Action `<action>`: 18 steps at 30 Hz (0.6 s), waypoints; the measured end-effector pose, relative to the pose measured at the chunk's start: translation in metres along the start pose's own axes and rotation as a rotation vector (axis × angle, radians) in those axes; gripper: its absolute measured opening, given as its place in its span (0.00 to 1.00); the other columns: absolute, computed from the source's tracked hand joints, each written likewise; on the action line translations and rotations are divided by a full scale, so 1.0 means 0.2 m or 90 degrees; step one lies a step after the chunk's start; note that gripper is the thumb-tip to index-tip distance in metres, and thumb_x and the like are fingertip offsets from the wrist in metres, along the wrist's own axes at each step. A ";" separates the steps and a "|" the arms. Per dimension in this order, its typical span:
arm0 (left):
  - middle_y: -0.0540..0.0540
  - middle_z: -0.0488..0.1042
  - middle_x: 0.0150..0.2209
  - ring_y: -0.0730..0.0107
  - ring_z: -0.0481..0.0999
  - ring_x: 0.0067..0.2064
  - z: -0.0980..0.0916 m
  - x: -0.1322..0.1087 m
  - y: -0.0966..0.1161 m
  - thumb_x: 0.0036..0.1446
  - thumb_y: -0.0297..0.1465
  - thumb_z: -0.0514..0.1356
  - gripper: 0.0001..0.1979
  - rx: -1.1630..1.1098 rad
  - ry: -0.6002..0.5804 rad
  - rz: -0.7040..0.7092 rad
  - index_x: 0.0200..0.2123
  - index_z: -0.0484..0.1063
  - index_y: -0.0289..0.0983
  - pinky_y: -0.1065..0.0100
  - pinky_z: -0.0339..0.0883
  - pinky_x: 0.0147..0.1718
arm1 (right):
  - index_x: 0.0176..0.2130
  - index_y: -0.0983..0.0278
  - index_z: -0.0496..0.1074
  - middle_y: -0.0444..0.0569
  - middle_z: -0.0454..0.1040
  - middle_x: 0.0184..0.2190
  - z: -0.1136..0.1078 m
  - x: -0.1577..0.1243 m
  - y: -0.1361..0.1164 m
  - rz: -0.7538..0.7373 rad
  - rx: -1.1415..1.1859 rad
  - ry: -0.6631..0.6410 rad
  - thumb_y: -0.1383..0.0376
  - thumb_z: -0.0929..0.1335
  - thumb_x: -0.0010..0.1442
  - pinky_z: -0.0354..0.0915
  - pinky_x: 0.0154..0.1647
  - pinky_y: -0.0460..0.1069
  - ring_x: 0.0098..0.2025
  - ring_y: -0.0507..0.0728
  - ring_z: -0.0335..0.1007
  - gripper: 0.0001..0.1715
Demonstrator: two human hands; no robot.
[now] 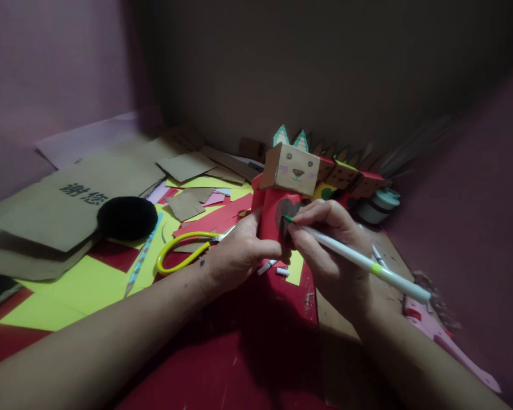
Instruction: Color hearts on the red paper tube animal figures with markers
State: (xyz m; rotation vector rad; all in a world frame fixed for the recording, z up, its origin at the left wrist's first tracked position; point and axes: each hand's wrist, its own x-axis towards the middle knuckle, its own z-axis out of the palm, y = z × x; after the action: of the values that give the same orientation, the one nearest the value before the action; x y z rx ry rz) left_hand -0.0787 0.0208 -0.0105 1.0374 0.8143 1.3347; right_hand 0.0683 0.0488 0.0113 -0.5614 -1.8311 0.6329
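Note:
A paper animal figure stands in the middle: a tan cardboard box head [291, 167] with a drawn face and teal ears sits on a red paper tube body [270, 221] that carries a dark heart shape. My left hand [239, 250] is wrapped round the red body from the left. My right hand [327, 247] pinches a white marker pen [367, 265] with a green tip, and the tip touches the dark heart.
Yellow-handled scissors [183, 250] lie left of my left hand on red and yellow paper scraps. A black round object [127, 217] and brown paper with printed characters [74, 199] lie farther left. More box figures [346, 176] and a small jar [378, 206] stand behind. A pink tool [440, 336] lies right.

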 end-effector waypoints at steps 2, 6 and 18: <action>0.46 0.76 0.39 0.62 0.72 0.41 0.00 0.00 0.00 0.39 0.21 0.65 0.28 0.003 -0.005 -0.002 0.48 0.74 0.36 0.63 0.66 0.40 | 0.33 0.61 0.68 0.40 0.70 0.28 0.00 0.00 0.00 0.010 0.002 0.010 0.74 0.68 0.57 0.61 0.29 0.47 0.27 0.49 0.65 0.08; 0.47 0.75 0.40 0.63 0.71 0.41 -0.01 0.00 0.00 0.39 0.20 0.66 0.26 0.023 0.008 -0.002 0.46 0.74 0.37 0.65 0.65 0.38 | 0.32 0.60 0.67 0.39 0.69 0.27 0.00 0.00 0.00 -0.007 0.012 0.002 0.74 0.68 0.56 0.63 0.30 0.47 0.29 0.50 0.66 0.09; 0.46 0.74 0.39 0.66 0.71 0.37 0.01 -0.01 0.01 0.38 0.21 0.68 0.26 -0.021 0.004 -0.013 0.46 0.73 0.37 0.66 0.66 0.34 | 0.31 0.60 0.68 0.40 0.69 0.27 -0.03 0.01 0.00 0.032 0.036 -0.073 0.76 0.68 0.55 0.62 0.28 0.48 0.27 0.51 0.65 0.10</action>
State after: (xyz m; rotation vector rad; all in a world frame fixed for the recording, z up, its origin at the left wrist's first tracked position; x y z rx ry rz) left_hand -0.0778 0.0181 -0.0082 0.9967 0.8030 1.3310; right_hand 0.0736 0.0500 0.0142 -0.5447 -1.9043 0.7618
